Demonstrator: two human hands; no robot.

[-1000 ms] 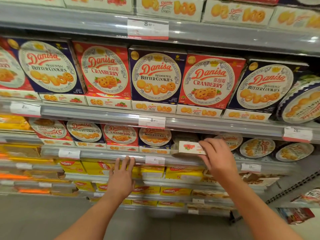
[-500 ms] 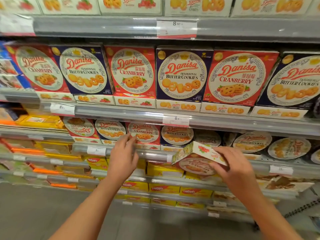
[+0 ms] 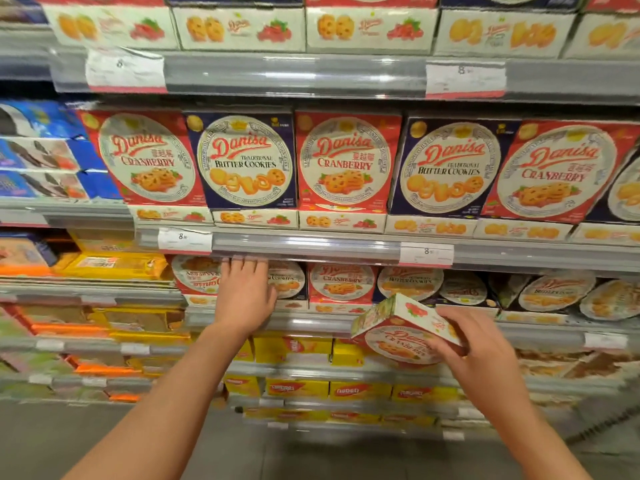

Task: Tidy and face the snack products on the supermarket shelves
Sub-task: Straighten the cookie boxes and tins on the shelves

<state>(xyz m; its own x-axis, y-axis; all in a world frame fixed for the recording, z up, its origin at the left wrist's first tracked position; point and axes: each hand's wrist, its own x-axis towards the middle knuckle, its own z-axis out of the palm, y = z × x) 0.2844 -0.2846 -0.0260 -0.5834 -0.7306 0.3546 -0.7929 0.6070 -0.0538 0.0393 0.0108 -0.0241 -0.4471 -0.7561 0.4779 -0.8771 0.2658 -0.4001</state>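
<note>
Standing upright on the middle shelf [image 3: 311, 245]: three red cranberry boxes [image 3: 346, 161] and two blue butter-cookie boxes [image 3: 246, 161]. Two hands [image 3: 244, 296] are showing. One small cranberry box [image 3: 398, 336] is being held.

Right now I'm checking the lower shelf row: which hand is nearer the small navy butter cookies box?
Left. The left hand rests against the navy butter cookies box; the right hand is off to its right, holding a cranberry box.

A supermarket aisle: tiered shelves [image 3: 311, 247] stacked with cookie boxes [image 3: 346, 161], price tags [image 3: 184, 239] clipped along the rails.
</note>
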